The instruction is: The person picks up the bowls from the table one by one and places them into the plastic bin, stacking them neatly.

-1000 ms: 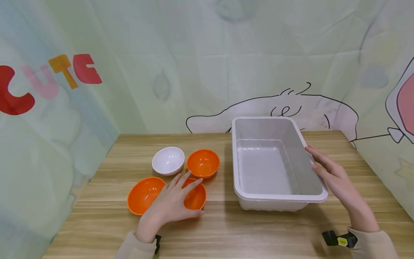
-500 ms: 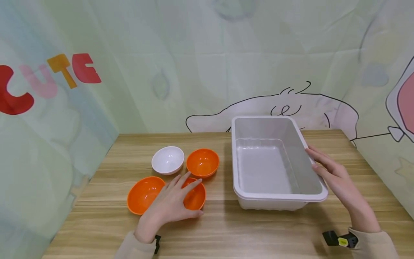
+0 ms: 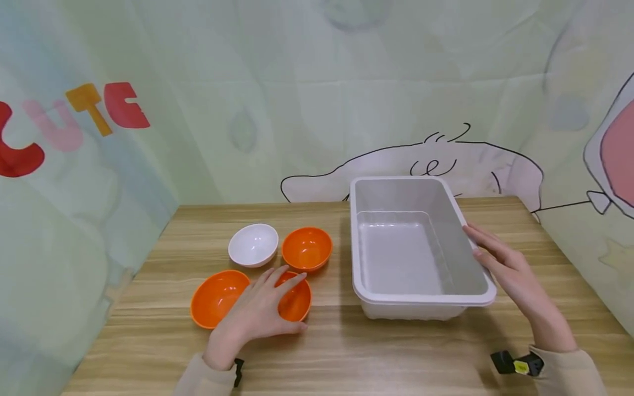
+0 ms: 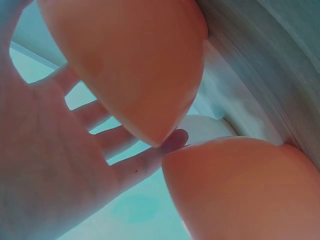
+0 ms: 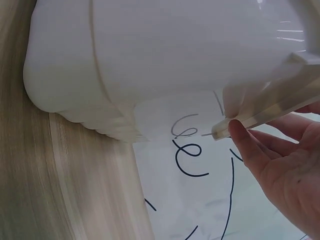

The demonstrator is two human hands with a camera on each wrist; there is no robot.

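Observation:
In the head view my left hand spreads over an orange bowl, its thumb beside the near rim and fingertips at the far rim. The left wrist view shows the fingers extended along that bowl's rim, with the hand covering part of the bowl from above. My right hand rests its fingers on the right rim of a deep white rectangular tub. From the right wrist view, the right hand's fingertips touch the tub's flange.
A white bowl and an orange bowl stand behind the left hand. Another orange bowl sits to its left. All stand on a wood-grain table before a printed cloth backdrop.
The view shifts slightly, moving everything a little left in the picture. Both hands, the bowls and the tub keep their places relative to each other.

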